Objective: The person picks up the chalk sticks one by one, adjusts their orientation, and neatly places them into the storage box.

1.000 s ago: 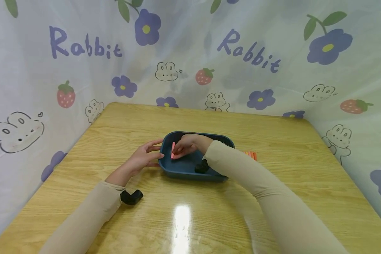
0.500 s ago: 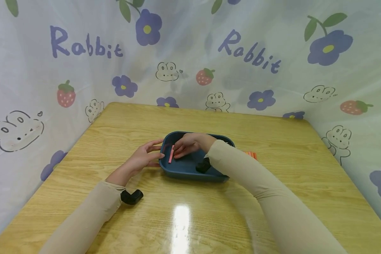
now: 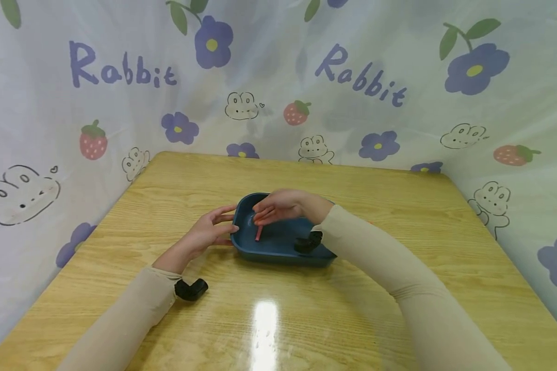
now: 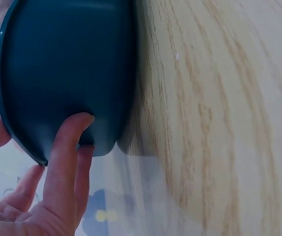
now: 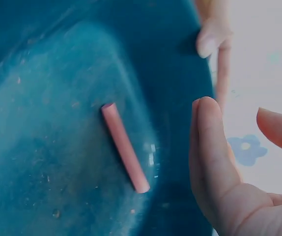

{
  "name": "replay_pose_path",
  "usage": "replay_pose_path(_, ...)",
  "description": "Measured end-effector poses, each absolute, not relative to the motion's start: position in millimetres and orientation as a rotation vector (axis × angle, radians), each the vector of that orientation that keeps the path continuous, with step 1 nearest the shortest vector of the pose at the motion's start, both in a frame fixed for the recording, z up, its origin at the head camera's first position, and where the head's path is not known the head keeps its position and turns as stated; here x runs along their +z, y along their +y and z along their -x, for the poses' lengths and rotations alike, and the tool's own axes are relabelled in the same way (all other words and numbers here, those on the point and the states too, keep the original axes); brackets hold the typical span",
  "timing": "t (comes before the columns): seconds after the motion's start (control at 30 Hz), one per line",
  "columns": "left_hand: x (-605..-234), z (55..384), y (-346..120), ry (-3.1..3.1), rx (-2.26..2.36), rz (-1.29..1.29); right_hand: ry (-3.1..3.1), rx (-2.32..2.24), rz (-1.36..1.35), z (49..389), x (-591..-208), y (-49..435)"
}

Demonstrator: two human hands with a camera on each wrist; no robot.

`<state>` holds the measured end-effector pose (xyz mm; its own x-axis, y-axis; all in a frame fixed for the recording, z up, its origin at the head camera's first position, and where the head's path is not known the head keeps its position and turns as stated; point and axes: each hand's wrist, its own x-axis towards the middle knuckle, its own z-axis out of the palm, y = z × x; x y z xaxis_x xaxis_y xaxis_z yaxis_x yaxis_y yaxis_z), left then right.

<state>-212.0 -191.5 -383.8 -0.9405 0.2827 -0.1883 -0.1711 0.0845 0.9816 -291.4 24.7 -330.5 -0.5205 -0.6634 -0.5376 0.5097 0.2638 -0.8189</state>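
A dark blue oblong tray stands on the wooden table. My left hand grips its left end, with the thumb over the rim and the other fingers against the outer wall. Inside lies a pink stick that looks like chalk; the right wrist view shows the whole pink stick flat on the tray floor, apart from any finger. Above it hovers my right hand, fingers extended and the thumb spread away, holding nothing. My right hand and sleeve hide the tray's far right part.
Black wrist devices sit at the left cuff and the right cuff. A trace of an orange stick shows beyond the right sleeve. Behind the table hangs a cloth printed with rabbits and flowers.
My right hand has let go of the pink stick and drawn slightly up and to the right. The stick now lies angled in the tray. My left hand keeps its place.
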Motion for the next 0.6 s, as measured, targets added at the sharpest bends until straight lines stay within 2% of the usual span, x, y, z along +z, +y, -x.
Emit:
replay_pose_path(0.3, -384, 213, -192, 2.064, 1.907, -0.106, 1.53, -1.493, 0.293, 277, -314, 54)
replay_pose_path(0.6, -383, 212, -191, 2.076, 1.898, -0.103, 1.55, -1.536, 0.304, 262, -320, 92)
